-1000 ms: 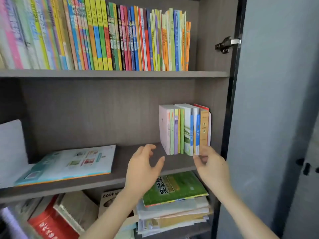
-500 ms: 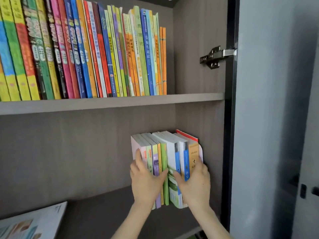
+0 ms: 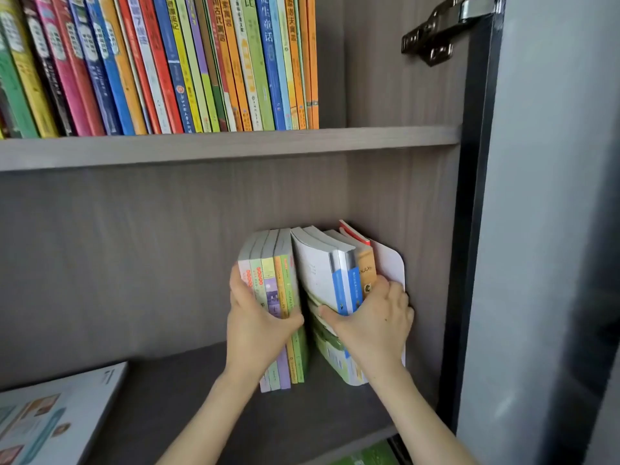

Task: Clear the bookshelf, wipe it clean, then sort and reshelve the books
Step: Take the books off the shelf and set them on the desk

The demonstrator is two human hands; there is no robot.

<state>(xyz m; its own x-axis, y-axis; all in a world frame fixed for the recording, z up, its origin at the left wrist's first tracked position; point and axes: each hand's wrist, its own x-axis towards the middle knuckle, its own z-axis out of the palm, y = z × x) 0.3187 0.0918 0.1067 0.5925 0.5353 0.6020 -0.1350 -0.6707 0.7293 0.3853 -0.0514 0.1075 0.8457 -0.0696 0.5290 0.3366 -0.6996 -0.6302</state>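
Grey-brown wood-grain bookshelf (image 3: pixel 235 147), head view: middle shelf carries one small upright cluster of books at its right end, split by a narrow gap into two groups. Left group (image 3: pixel 285 280), thin pastel spines, clamped by the left hand (image 3: pixel 258 327), fingers on the outer cover, thumb in the gap. Right group (image 3: pixel 335 273), white and blue spines plus one orange, gripped by the right hand (image 3: pixel 372 322), fingers wrapped round its far side against a white bookend (image 3: pixel 391 263) standing just beside the shelf's side wall. Upper shelf: a packed row of bright spines (image 3: pixel 167 62). Lower left: one large book lying flat (image 3: pixel 53 417). Step in hand, as judged: lifting the cluster out. Advice: squeeze both groups evenly, keep spines vertical, draw straight outward so the thin books do not fan or slip
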